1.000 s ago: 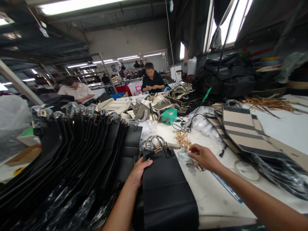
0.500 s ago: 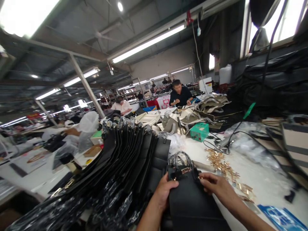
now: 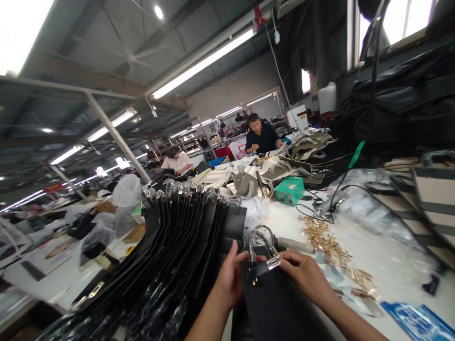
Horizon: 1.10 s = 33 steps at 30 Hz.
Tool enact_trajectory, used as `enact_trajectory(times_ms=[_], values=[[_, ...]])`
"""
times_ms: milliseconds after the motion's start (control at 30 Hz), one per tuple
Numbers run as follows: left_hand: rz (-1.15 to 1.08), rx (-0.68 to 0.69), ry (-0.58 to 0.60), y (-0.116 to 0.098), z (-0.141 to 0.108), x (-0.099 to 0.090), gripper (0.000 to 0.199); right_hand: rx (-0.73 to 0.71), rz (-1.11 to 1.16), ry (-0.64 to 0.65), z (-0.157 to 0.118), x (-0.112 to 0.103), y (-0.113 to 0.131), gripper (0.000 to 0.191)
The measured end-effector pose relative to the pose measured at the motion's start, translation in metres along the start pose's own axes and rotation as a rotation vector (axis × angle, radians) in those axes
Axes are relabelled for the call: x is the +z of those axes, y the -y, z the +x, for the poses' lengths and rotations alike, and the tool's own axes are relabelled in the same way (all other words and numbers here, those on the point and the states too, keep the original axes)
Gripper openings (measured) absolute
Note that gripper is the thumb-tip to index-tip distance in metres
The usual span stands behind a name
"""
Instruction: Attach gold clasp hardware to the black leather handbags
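Observation:
A black leather handbag (image 3: 273, 303) stands on the white worktable in front of me, its handles (image 3: 259, 241) wrapped in clear plastic. My left hand (image 3: 231, 277) grips the top of the bag from the left. My right hand (image 3: 305, 274) comes in from the right, its fingers pinching a gold rectangular clasp (image 3: 273, 262) on a black strap. A loose pile of small gold metal fittings (image 3: 323, 241) lies just beyond my right hand. The bag's lower part runs out of the frame.
A dense row of black bags (image 3: 177, 237) in plastic stands left of my hands. Beyond are a teal box (image 3: 289, 191), beige bag panels (image 3: 266, 170), and striped panels (image 3: 430, 203) at right. Two co-workers (image 3: 261, 135) sit farther down the table.
My right hand has moved from above the gold fittings onto the bag and now pinches the clasp. The head view has tilted and shifted, and the bag's top has turned slightly.

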<state>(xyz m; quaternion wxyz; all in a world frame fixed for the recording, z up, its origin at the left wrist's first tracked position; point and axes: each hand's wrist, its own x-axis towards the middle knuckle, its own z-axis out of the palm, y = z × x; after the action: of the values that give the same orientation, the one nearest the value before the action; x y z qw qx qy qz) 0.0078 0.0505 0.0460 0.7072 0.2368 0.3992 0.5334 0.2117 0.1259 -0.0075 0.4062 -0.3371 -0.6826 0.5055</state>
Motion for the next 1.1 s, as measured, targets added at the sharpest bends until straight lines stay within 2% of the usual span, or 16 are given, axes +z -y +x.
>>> enact_trajectory(times_ms=[100, 167, 300, 400, 467, 567, 700, 800, 933, 1000, 1100], values=[[0.081, -0.064, -0.056, -0.005, 0.016, -0.004, 0.046, -0.018, 0.014, -0.040, 0.000, -0.003, -0.003, 0.030], [0.173, -0.108, -0.022, -0.009, 0.024, -0.004, 0.037, 0.022, 0.003, -0.083, 0.001, -0.004, -0.008, 0.030], [0.334, -0.193, 0.117, -0.021, 0.036, 0.004, 0.050, 0.076, -0.020, -0.099, 0.001, -0.007, -0.015, 0.030], [0.412, -0.272, 0.155, -0.026, 0.041, 0.012, 0.054, 0.091, -0.008, -0.152, 0.002, -0.008, -0.017, 0.029], [0.451, -0.321, 0.162, -0.022, 0.043, 0.013, 0.051, 0.096, 0.011, -0.179, 0.003, -0.009, -0.019, 0.029], [0.448, -0.373, 0.172, -0.005, 0.048, 0.008, 0.044, 0.141, 0.034, -0.157, 0.004, -0.010, -0.019, 0.030], [0.374, -0.342, 0.127, 0.020, 0.054, -0.007, 0.048, 0.194, 0.077, -0.149, 0.002, -0.017, -0.007, 0.034], [0.334, -0.270, 0.068, 0.026, 0.054, -0.015, 0.052, 0.181, 0.200, -0.068, -0.003, -0.030, 0.008, 0.039], [0.273, -0.239, 0.074, 0.023, 0.049, -0.020, 0.053, 0.266, 0.341, 0.198, -0.002, -0.048, 0.013, 0.037], [0.243, -0.253, 0.063, 0.025, 0.049, -0.024, 0.052, 0.351, 0.300, 0.245, 0.002, -0.052, 0.006, 0.034], [0.187, -0.254, 0.042, 0.032, 0.047, -0.031, 0.051, 0.407, 0.136, 0.231, 0.003, -0.051, -0.007, 0.030]])
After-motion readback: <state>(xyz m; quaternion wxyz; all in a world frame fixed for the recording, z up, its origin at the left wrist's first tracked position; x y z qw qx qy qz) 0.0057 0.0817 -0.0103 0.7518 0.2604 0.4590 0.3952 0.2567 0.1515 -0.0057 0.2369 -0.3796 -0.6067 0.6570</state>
